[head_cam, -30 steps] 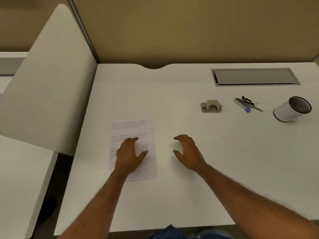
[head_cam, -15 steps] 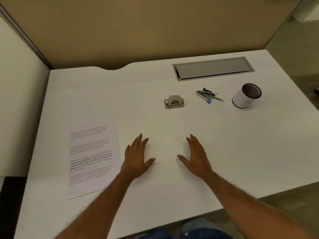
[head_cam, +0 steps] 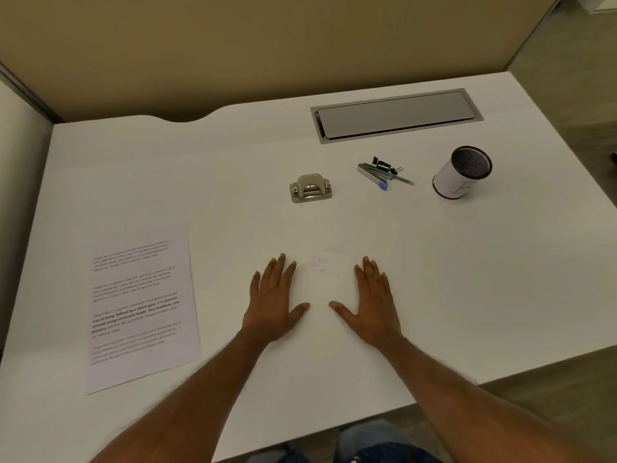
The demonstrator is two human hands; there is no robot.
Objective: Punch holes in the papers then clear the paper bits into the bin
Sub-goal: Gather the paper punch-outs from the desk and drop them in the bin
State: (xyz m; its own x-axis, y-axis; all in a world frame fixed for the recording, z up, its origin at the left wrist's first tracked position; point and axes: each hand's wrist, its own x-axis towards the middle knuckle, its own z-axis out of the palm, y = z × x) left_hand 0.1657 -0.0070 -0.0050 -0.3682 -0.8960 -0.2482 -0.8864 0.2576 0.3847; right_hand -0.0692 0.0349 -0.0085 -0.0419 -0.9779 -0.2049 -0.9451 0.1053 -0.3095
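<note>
Papers (head_cam: 142,307) lie flat on a white desk (head_cam: 467,279), a printed sheet w/ text, well to the left of the hole punch (head_cam: 311,189) and nearer the desk's front edge. Head view only. Left hand (head_cam: 275,304) and right hand (head_cam: 374,304) rest palm-down on the desk in front of the punch, fingers spread, holding nothing, thumbs pointing at each other but apart. Right of the punch: staples & binder clips (head_cam: 382,173), then a mesh-topped cup (head_cam: 462,173). Behind the punch, to the right, a metal cable hatch (head_cam: 395,115).
</note>
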